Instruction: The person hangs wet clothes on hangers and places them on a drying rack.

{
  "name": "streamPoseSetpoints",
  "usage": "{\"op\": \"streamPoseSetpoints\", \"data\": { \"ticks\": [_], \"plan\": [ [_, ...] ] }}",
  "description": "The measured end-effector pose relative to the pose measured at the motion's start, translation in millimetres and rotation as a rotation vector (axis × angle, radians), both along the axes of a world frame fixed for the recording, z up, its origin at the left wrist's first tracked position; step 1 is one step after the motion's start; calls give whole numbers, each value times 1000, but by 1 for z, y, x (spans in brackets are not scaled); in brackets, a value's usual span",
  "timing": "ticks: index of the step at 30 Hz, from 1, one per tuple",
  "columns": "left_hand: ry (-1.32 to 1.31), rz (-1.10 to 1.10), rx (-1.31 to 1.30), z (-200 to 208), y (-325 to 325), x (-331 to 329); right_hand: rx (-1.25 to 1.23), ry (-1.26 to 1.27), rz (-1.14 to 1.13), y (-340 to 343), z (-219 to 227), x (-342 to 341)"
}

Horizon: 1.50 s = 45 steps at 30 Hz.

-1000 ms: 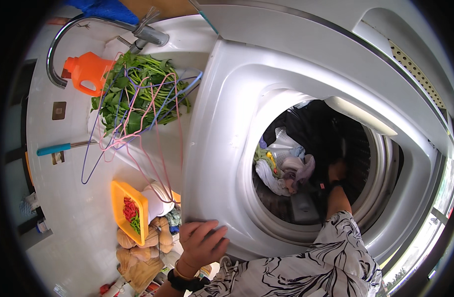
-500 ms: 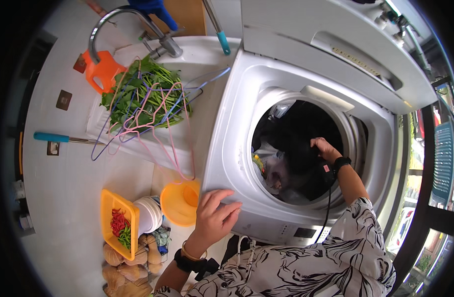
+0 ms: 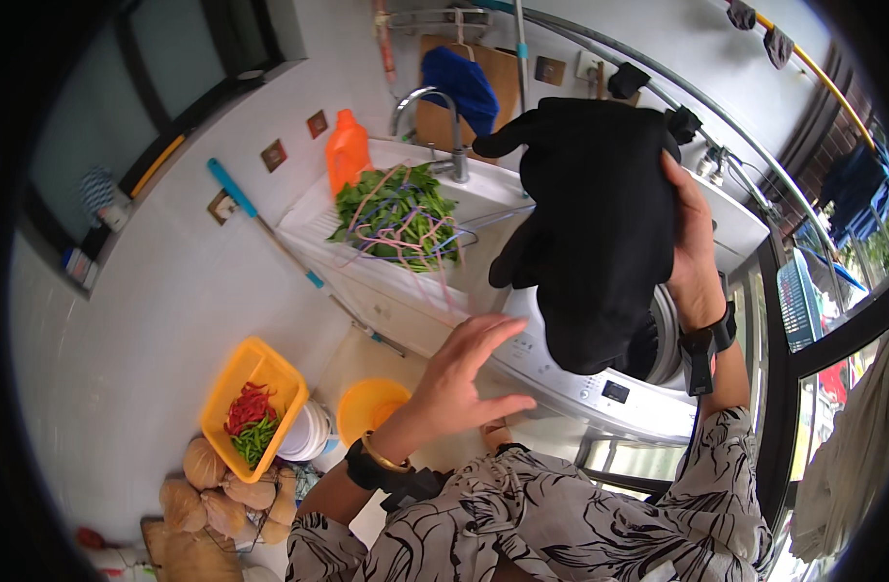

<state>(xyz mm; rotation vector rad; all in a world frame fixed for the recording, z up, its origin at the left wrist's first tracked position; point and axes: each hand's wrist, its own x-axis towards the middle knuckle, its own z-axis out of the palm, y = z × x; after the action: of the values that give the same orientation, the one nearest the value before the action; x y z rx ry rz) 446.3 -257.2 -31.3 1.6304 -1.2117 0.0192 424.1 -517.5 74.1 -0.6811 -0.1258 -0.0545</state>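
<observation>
Gripping black garment (image 3: 600, 233) high, right hand (image 3: 695, 254) presumably holds it clear of top-loading washing machine (image 3: 653, 407); left hand (image 3: 454, 383) empty, grip wide.

We record the black garment (image 3: 595, 233) as smooth, matt cloth that gives almost no sheen. We see glossy, smooth white casing on the washing machine (image 3: 551, 349). The tap (image 3: 457, 163) looks like polished metal; the sink (image 3: 488, 184) is white, smooth and shiny, perhaps ceramic. We read the orange jug (image 3: 346, 160) and yellow tub (image 3: 291, 381) as smooth plastic. The board (image 3: 505, 82) appears to be wood, the patterned shirt (image 3: 532, 504) matt woven cloth. We note a glossy wall (image 3: 115, 378).
</observation>
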Motion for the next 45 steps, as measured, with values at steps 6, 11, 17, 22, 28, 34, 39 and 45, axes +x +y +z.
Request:
{"op": "streamPoseSetpoints", "data": {
  "ticks": [6, 11, 17, 22, 28, 34, 39, 45],
  "plan": [
    [192, 511, -232, 12, 36, -18, 105, -247, 404, 158, 23, 27],
    [1076, 275, -656, 20, 138, -23, -114, -262, 647, 184, -7, 59],
    [1023, 166, -666, 45, 203, -54, -1078, -450, 331, 251, -86, 50],
    [1270, 221, -751, 8, 238, -73, -1352, -968, 80, 308, -103, 23],
    [1199, 413, -640, 8, 266, -99, -807, -190, 925, 334, -141, -3],
    [684, 882, -359, -51, 303, -132, -600, 134, 969, 348, -109, -3],
    [466, 915, -193, -86, 264, -144, -627, 118, 893, 348, -112, 12],
    [803, 961, -494, -118, 266, -109, -990, -373, 894, 332, -136, 48]
  ]
}}
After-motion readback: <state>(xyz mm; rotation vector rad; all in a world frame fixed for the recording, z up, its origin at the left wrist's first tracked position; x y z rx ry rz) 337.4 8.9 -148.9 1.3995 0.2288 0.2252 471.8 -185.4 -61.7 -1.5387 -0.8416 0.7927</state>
